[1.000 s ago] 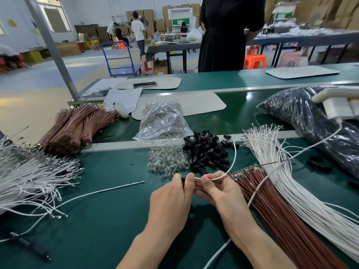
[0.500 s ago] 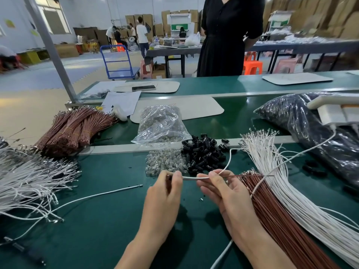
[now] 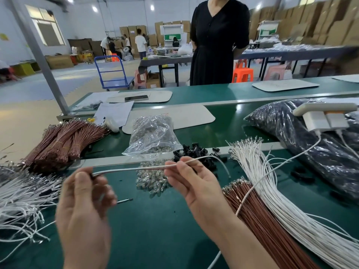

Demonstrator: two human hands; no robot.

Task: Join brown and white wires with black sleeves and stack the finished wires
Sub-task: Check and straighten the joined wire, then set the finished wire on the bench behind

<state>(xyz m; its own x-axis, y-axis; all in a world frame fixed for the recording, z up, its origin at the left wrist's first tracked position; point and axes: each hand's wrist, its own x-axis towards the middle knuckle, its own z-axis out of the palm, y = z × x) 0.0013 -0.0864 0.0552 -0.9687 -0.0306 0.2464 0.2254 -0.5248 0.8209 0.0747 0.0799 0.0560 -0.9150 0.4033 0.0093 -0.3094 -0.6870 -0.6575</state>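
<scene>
Both hands are lifted above the green table (image 3: 155,235), fingers pointing up. The left hand (image 3: 83,206), blurred, pinches the dark-tipped end of a wire (image 3: 132,168) between thumb and fingers. The right hand (image 3: 194,187) pinches the same wire further along, so each grip is clamped on it. The wire runs level between them, its free end drooping beside the black sleeves (image 3: 196,151). White wires (image 3: 275,195) and brown wires (image 3: 260,220) lie at the right, and a tangled white pile (image 3: 21,193) at the left. Beyond stand a person in a black dress (image 3: 217,41) and stacked cardboard boxes (image 3: 320,22).
</scene>
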